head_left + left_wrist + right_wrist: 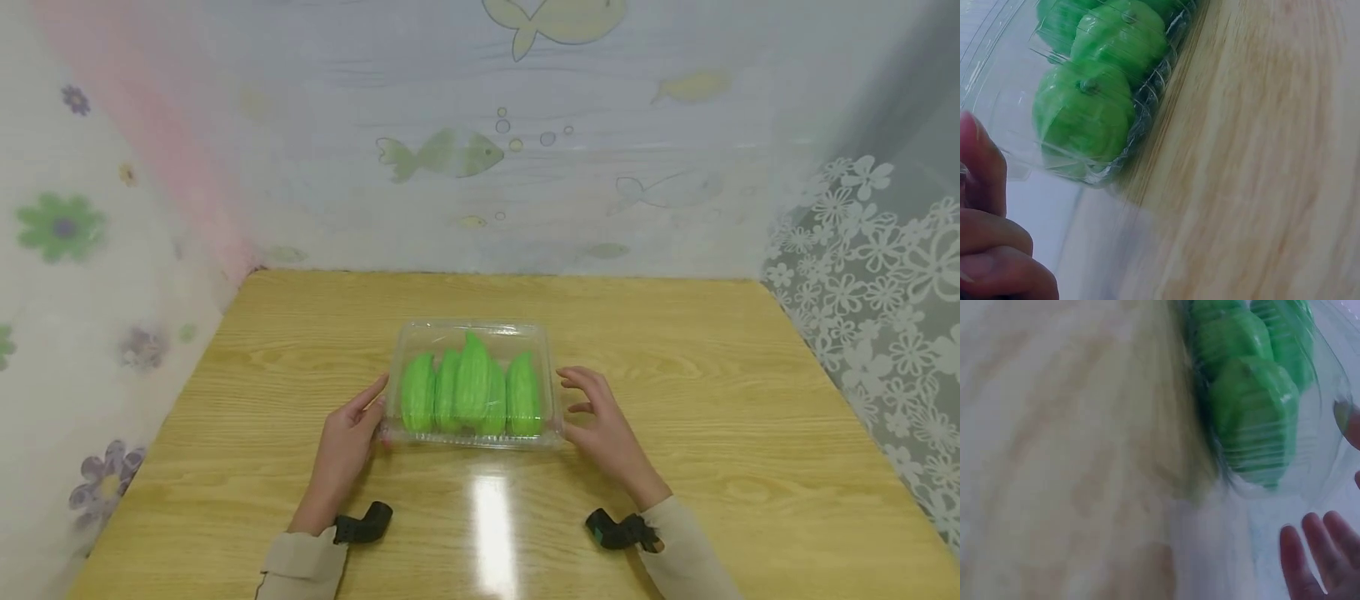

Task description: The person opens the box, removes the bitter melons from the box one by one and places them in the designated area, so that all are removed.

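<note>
A clear plastic clamshell box [474, 327] with its lid down lies on the wooden table, holding several green ridged fruits or vegetables [474, 383] with pointed tips. My left hand [350, 437] is at the box's left side, its bent fingers [1000, 269] seeming to grip the edge; the exact contact is partly out of view. At the right side is my right hand [600, 421], fingers [1317, 544] spread and apart from the wall. Its thumb is close to the box's lower right corner; whether they touch I cannot tell.
The wooden table [712, 375] extends around the box and meets a wall [450, 208] with painted fish at the back. A flowered wall [97, 333] borders the left, and a panel with white flowers [885, 292] the right. Black wrist cameras [365, 523] sit at both sleeves.
</note>
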A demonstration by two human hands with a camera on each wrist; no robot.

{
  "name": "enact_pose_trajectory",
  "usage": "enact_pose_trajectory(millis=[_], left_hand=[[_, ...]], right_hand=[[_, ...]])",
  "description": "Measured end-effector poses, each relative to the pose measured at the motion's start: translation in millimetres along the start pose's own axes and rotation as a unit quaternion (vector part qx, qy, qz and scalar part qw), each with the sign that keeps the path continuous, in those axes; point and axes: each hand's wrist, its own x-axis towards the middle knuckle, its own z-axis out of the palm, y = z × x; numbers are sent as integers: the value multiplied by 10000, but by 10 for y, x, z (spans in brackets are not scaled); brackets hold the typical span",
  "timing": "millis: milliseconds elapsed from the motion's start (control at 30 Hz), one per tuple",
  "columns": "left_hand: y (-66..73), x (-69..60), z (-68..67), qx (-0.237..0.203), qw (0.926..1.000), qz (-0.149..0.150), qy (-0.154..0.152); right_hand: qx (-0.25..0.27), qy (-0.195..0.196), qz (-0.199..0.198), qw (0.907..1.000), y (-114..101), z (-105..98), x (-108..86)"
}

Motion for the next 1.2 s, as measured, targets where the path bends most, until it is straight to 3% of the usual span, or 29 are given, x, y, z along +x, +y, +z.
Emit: enact_pose_trajectory(millis=[200, 300, 400, 467, 633, 900, 1200], left_hand=[[16, -59, -31, -57, 9998, 56, -195], [19, -106, -87, 0, 9970, 356, -684], [24, -149, -149, 104, 9898, 759, -1205], [36, -165, -173, 125, 9850, 871, -1487], [56, -167, -162, 74, 9817, 551, -1821], [31, -222, -65, 771, 9795, 519, -1786], [39, -283, 11, 721, 9833, 388, -1627]], right_hand=[[-290, -491, -116, 9983, 142, -56, 43], [-593, -824, -72, 9948, 271, -84, 76], [-746, -1072, -117, 9914, 344, -112, 117], [-794, -1177, -188, 9897, 357, -127, 143], [-900, -1416, -312, 9853, 332, -164, 188], [-789, -1603, -114, 9838, 282, -205, 200], [-415, -1674, -116, 9850, 253, -223, 161]])
